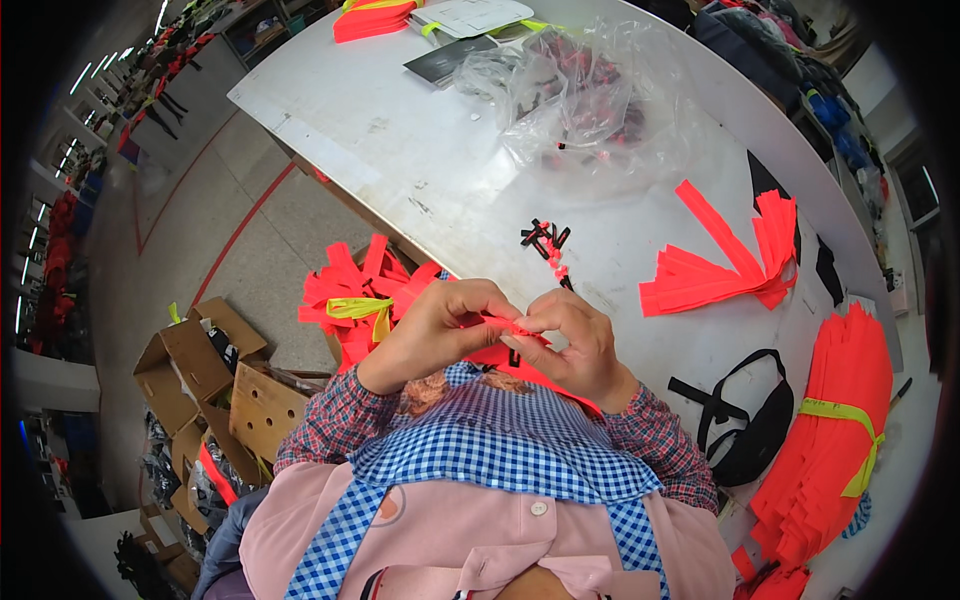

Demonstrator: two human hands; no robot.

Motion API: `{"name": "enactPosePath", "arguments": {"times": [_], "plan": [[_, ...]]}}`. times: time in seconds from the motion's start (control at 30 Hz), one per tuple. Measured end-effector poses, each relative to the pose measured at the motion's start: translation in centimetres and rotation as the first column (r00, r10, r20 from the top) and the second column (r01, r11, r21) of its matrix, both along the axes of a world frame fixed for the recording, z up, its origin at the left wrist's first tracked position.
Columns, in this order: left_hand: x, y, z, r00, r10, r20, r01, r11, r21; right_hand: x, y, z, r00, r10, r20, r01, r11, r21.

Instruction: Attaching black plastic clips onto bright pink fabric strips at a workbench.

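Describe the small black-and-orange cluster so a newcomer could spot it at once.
Start at the white table and find the clear bag. Between that and the right hand lies the cluster. Unlike the fanned strips to its right, long and all orange, it is small and mixes black with orange.

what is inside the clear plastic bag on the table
Through the clear plastic bag, a jumble of small reddish-pink and dark pieces shows. Wrinkles and glare blur their shapes, and whatever lies beneath the top ones is covered.
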State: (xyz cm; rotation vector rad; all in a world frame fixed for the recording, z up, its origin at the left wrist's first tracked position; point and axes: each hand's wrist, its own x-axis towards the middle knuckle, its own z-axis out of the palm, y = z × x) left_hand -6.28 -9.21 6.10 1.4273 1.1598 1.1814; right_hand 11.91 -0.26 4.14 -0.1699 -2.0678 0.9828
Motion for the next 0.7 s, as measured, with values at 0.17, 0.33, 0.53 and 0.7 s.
{"name": "enactPosePath", "arguments": {"times": [0.17,0.33,0.53,0.7], "plan": [[-0.2,0.1,0.5,1.000,-0.029,-0.004,0.029,1.000,0.005,0.0,-0.1,0.4,1.000,-0.022,-0.011,0.022,1.000,-0.018],[-0.3,0.0,0.7,0.998,-0.040,-0.051,0.044,0.997,0.071,0.2,0.2,0.8,0.999,0.021,0.036,-0.019,0.998,-0.068],[-0.3,-0.1,0.3,0.998,-0.034,-0.055,0.036,0.998,0.044,0.4,0.3,1.6,0.992,0.074,0.103,-0.060,0.989,-0.137],[-0.1,-0.1,-0.2,0.999,-0.024,0.022,0.024,1.000,-0.020,0.3,0.2,1.1,0.997,0.035,0.064,-0.030,0.997,-0.074]]}}
